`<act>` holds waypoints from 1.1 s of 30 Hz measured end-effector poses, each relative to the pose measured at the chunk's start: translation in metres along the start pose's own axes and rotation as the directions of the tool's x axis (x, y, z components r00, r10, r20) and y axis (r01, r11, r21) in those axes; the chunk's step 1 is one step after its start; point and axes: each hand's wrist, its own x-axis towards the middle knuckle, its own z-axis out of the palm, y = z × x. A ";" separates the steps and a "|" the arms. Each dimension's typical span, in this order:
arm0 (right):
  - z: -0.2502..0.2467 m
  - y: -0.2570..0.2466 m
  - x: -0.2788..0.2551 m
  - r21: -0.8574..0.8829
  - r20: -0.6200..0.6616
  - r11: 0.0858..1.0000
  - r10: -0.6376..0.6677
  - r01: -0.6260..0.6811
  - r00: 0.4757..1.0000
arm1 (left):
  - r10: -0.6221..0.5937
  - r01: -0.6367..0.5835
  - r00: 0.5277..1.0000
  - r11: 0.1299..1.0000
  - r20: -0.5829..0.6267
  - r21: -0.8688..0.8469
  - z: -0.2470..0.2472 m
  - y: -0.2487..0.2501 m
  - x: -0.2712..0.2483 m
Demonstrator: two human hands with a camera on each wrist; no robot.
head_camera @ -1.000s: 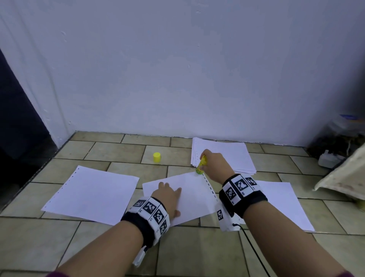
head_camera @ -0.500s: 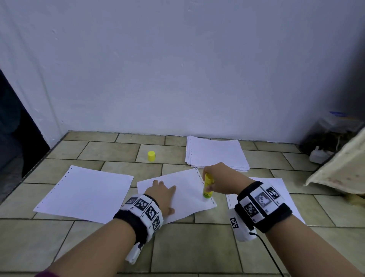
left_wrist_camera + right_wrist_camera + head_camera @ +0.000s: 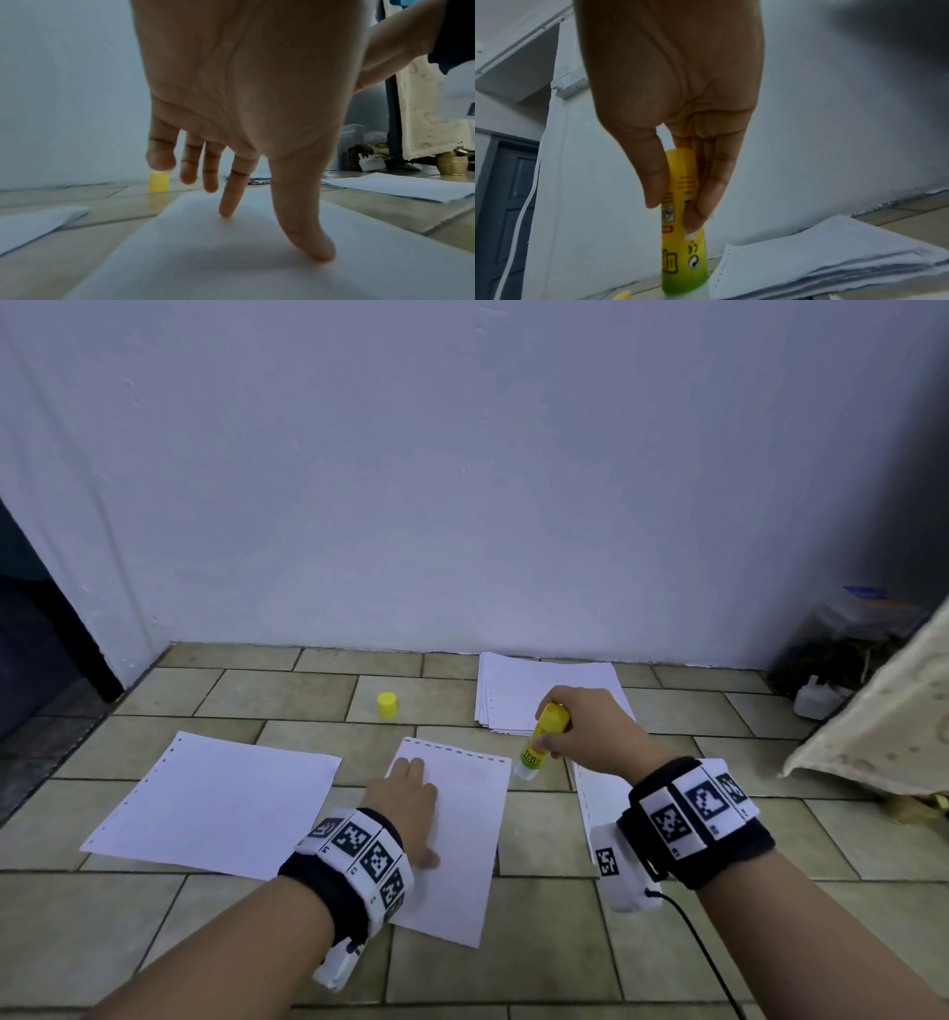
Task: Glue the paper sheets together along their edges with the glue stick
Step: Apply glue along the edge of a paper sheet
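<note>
One right hand (image 3: 585, 729) grips the near-upright glue stick (image 3: 545, 738), tip seemingly down; left hand (image 3: 405, 806) flat.

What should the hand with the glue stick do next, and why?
Probably lower the glue stick back onto the middle sheet at its far right corner and rub along an edge. The right hand holds it tip-down beside that corner, uncapped; the yellow cap stands apart. The left hand presses the sheet flat.

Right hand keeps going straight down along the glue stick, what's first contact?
Probably the middle sheet's far right corner, or the tile beside it; the glue stick tip in the right hand hangs there. Depth unclear.
</note>
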 end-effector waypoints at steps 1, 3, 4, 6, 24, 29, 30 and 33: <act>0.003 0.000 0.001 0.008 -0.003 1.000 0.000 0.000 1.000 | 0.038 -0.039 0.999 0.999 -0.026 -0.035 0.003 0.000 0.000; 0.008 0.002 0.005 0.020 -0.012 1.000 0.005 -0.005 1.000 | 0.115 -0.118 0.993 0.985 -0.037 -0.129 0.010 -0.001 0.002; 0.010 0.002 0.008 0.024 -0.018 1.000 0.008 -0.007 1.000 | 0.134 -0.136 0.991 0.979 -0.027 -0.150 0.011 -0.003 0.002; 0.014 0.003 0.013 0.032 -0.030 0.999 0.011 -0.010 0.999 | 0.123 -0.123 0.992 0.984 -0.009 -0.131 0.011 -0.005 0.003; 0.068 -0.043 0.055 -0.041 -0.009 0.998 -0.042 0.041 0.999 | 0.036 -0.029 0.999 0.986 0.039 -0.165 0.015 -0.014 0.023; 0.059 -0.048 0.056 -0.220 0.112 0.969 -0.089 0.113 0.990 | 0.033 -0.023 0.997 0.988 0.063 -0.156 0.015 -0.014 0.023; 0.056 -0.048 0.052 -0.252 0.145 0.958 -0.099 0.134 0.984 | 0.030 -0.020 0.997 0.988 0.066 -0.151 0.015 -0.014 0.024; 0.047 -0.046 0.036 -0.337 0.212 0.925 -0.109 0.178 0.971 | 0.021 -0.010 0.997 0.990 0.078 -0.144 0.015 -0.014 0.024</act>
